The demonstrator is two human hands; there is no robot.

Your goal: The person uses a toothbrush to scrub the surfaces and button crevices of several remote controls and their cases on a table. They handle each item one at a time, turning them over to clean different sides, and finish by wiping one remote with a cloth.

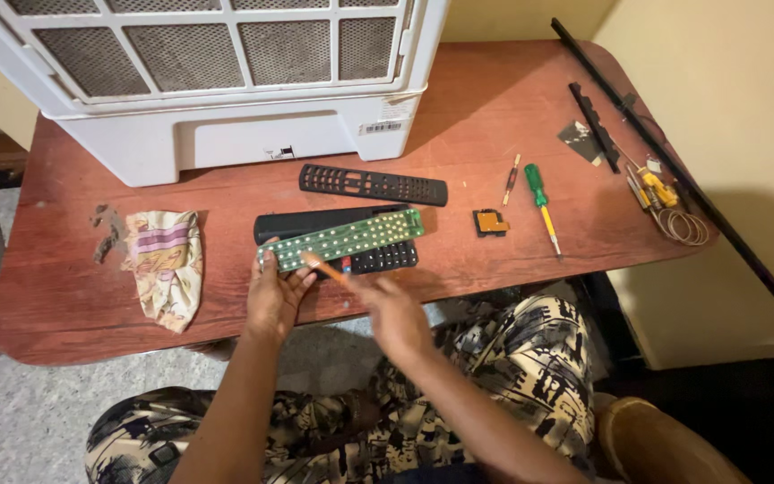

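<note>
My left hand (275,291) holds the left end of a long green circuit board (347,238) above the table's front edge. My right hand (394,309), blurred, grips a thin orange-handled tool (322,266) whose tip touches the board's lower left edge. Under the board lie a black remote back shell (311,220) and a black rubber keypad (385,258). The remote's black front cover (374,185), full of button holes, lies just beyond them.
A white air cooler (226,81) stands at the back of the reddish wooden table (55,296). A crumpled cloth (166,265) lies left. To the right are a small orange part (491,221), a green-handled screwdriver (542,206), a thin screwdriver (511,180), black strips (665,152) and wire coils (684,226).
</note>
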